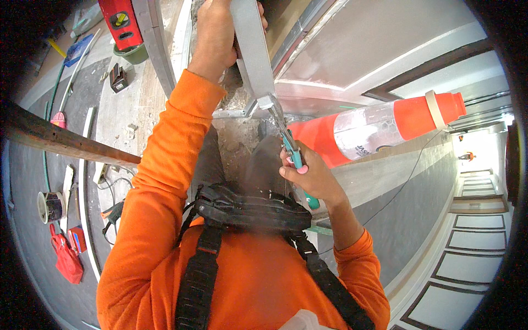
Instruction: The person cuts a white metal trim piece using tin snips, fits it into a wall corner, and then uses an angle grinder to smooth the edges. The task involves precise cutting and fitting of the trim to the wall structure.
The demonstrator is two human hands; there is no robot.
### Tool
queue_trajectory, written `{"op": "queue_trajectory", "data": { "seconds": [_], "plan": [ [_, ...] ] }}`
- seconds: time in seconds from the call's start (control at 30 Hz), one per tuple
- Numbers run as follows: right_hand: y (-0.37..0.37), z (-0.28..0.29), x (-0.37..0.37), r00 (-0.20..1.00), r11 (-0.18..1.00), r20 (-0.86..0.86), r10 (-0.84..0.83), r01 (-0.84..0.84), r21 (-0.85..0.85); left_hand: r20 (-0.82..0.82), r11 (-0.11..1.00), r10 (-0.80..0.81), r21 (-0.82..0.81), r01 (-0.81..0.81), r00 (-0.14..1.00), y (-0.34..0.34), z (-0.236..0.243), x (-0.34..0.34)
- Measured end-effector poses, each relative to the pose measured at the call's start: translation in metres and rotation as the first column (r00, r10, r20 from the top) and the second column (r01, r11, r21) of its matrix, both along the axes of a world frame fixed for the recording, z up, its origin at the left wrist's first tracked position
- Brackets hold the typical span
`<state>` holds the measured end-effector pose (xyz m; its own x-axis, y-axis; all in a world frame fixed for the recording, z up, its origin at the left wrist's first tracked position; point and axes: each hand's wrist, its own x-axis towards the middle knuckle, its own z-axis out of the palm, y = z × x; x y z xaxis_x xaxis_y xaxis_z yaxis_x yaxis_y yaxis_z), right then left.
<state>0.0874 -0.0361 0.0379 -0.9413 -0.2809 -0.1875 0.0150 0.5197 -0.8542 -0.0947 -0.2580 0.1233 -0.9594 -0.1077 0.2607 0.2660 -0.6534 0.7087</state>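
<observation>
My left hand (215,34) is wrapped round a long grey metal profile (253,52) at the top of the head view, with fingertips showing on its far side. The profile slants down toward my knees and ends in a small bent flap. In my right hand (313,173) are metal snips (291,149) with teal handles, closed in my fingers. Their silver jaws reach up to the bent end of the profile and seem to touch it. Whether the blades have cut into the metal I cannot tell.
An orange and white traffic cone (368,131) stands close by my right hand. At left are a wooden post (66,136), a red spirit level (122,25), a green bucket (133,54), a paint can (51,207), a red bag (66,254) and a power tool (113,214).
</observation>
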Motion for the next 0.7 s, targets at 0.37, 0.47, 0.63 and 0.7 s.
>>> {"op": "queue_trajectory", "data": {
  "seconds": [0.37, 0.47, 0.63, 0.7],
  "plan": [
    [0.002, 0.003, -0.013, 0.977, 0.998, 0.21, -0.037, 0.024, 0.063, -0.525, 0.81, 0.181, -0.4, -0.429, 0.832, 0.008, -0.019, -0.002],
    [0.004, 0.01, -0.022, 0.943, 0.998, 0.329, -0.044, 0.054, -0.022, -0.52, 0.745, -0.062, -0.592, -0.307, 0.852, 0.02, -0.007, 0.015],
    [0.012, 0.029, -0.036, 0.938, 1.0, 0.347, 0.009, -0.013, 0.009, -0.637, 0.662, 0.075, -0.543, -0.516, 0.767, 0.023, -0.029, 0.007],
    [0.014, 0.031, -0.035, 0.946, 1.0, 0.325, -0.005, -0.001, 0.019, -0.48, 0.875, 0.012, -0.42, -0.242, 0.877, 0.015, -0.031, 0.004]
  ]
}}
